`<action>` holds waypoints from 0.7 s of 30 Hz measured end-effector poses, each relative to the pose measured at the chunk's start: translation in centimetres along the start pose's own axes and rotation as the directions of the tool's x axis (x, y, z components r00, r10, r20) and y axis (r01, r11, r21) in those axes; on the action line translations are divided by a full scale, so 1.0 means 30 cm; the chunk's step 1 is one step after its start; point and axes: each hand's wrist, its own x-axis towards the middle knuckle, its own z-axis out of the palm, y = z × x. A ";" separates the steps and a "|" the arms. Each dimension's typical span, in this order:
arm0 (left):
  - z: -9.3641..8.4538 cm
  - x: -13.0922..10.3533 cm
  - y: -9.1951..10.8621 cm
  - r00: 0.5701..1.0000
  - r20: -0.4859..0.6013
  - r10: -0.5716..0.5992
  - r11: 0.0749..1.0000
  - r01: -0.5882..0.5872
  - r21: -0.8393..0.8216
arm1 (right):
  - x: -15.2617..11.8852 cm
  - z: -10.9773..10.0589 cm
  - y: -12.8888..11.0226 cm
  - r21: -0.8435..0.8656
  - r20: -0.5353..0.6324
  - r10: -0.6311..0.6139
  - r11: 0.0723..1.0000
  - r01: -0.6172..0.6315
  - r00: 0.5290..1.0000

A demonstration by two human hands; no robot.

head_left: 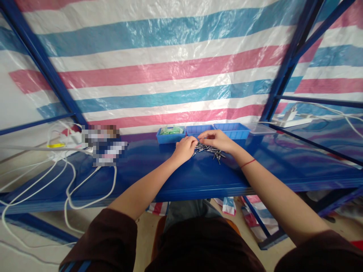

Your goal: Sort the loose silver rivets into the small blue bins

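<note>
A loose pile of small, slender, shiny metal pieces that look like screws (217, 154) lies on the blue tabletop between my hands. My left hand (185, 147) rests at the pile's left end, its fingers curled in and pressed together. Over the back of the pile, my right hand (216, 140) has thumb and forefinger brought close to each other, near the left fingertips. Whatever either hand may be pinching is too small to make out. Just behind the hands stand three blue bins: the left bin (164, 138) with a green packet (171, 130), the middle bin (195, 129) and the right bin (235, 133).
A clear plastic lid or tray (261, 129) lies right of the bins. White cables (115, 181) loop over the table's left side, beside a blurred-out object (109, 147). A power strip (293, 121) sits at the right. Blue metal posts (283, 71) frame a striped plastic sheet (170, 71).
</note>
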 end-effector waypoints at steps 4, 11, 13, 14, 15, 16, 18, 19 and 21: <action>0.011 0.017 -0.014 0.999 -0.019 0.044 0.970 -0.047 -0.238 | -0.005 -0.002 -0.010 0.120 -0.029 0.025 0.993 -0.022 0.999; 0.027 0.021 -0.020 0.999 0.009 0.048 0.911 -0.040 -0.411 | -0.001 0.006 -0.007 0.120 -0.097 -0.055 0.990 0.067 0.994; 0.026 0.016 -0.013 0.999 0.006 0.047 0.900 -0.039 -0.435 | 0.000 0.008 -0.007 0.123 -0.102 -0.060 0.990 0.073 0.993; 0.024 0.014 -0.009 0.999 0.004 0.048 0.898 -0.042 -0.437 | 0.001 0.009 -0.007 0.119 -0.103 -0.062 0.990 0.074 0.993; 0.022 0.011 -0.007 0.999 0.002 0.051 0.899 -0.045 -0.436 | 0.001 0.010 -0.008 0.111 -0.099 -0.062 0.991 0.073 0.993; 0.021 0.009 -0.005 0.998 0.000 0.056 0.899 -0.050 -0.435 | 0.001 0.010 -0.008 0.097 -0.094 -0.065 0.992 0.074 0.993; 0.019 0.006 -0.006 0.998 -0.001 0.068 0.897 -0.061 -0.437 | 0.001 0.011 -0.010 0.068 -0.081 -0.078 0.994 0.083 0.994; 0.019 0.006 -0.008 0.997 -0.001 0.075 0.896 -0.068 -0.438 | 0.001 0.012 -0.010 0.055 -0.075 -0.087 0.994 0.091 0.993; 0.019 0.007 -0.012 0.996 -0.001 0.089 0.896 -0.080 -0.437 | 0.000 0.014 -0.013 0.032 -0.065 -0.114 0.993 0.116 0.991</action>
